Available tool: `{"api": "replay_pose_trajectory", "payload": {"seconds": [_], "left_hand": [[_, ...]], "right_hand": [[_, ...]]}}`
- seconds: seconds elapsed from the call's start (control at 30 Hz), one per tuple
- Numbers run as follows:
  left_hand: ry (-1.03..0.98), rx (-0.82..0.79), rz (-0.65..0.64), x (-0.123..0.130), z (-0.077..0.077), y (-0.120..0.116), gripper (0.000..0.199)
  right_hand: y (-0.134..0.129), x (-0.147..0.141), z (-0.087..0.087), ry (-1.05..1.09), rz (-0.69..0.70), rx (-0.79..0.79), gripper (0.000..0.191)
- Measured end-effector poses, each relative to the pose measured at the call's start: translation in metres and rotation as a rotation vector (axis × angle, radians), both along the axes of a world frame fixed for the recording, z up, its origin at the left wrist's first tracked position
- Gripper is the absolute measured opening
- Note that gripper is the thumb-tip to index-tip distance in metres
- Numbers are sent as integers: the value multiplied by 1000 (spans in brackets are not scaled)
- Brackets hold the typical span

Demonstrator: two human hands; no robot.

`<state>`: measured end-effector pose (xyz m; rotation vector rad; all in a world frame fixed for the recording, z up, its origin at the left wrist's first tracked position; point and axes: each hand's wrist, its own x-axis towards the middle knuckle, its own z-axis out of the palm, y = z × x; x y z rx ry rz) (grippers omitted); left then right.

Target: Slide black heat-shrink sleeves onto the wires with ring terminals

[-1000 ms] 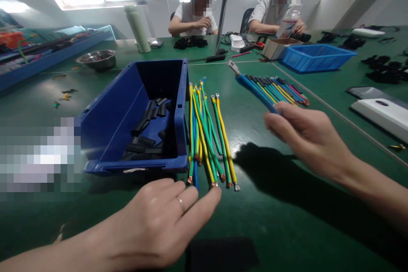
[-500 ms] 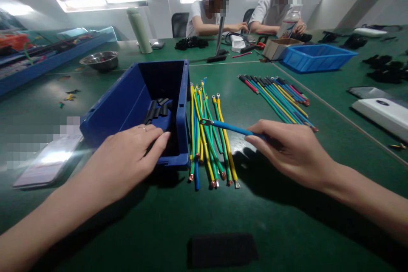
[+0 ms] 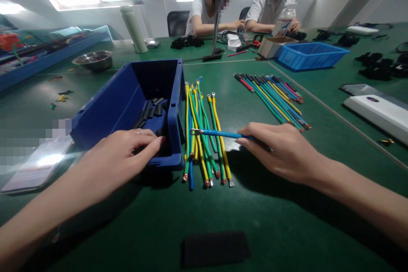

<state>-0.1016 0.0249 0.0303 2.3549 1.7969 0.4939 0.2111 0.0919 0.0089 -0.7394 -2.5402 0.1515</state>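
My right hand [image 3: 277, 142] pinches a blue cable [image 3: 219, 133], which points left, its metal ring lug hanging over a pile of cables. My left hand [image 3: 127, 153] reaches over the near edge of a dark blue bin [image 3: 177, 114]. Its thumb and fingers are closed together; what they grip, if anything, is hidden inside. Several short black tubes [image 3: 148, 112] lie on the bin floor. Beside the bin, yellow, green and blue cables [image 3: 205, 153] lie lengthwise with lugs at the far end and some bare copper ends toward me.
Farther right lies a row of cables with black sleeves [image 3: 270, 97]. Behind it stand a light blue tray [image 3: 314, 57] and a cardboard box [image 3: 270, 47]. A metal bowl [image 3: 94, 60] is back left. A black block [image 3: 215, 248] lies in front. Two people sit across the table.
My right hand has lowered slightly and levelled the blue cable. My left hand stays at the bin, its fingertips drawn slightly toward me. The whole view has shifted a little.
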Motion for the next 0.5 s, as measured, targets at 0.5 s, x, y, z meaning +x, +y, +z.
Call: {"api": "replay_pose_trajectory", "payload": {"seconds": [0.5], "left_hand": [[-91, 367, 192, 6, 10, -9, 20]], "right_hand": [[-2, -1, -2, -79, 20, 114, 27]]}}
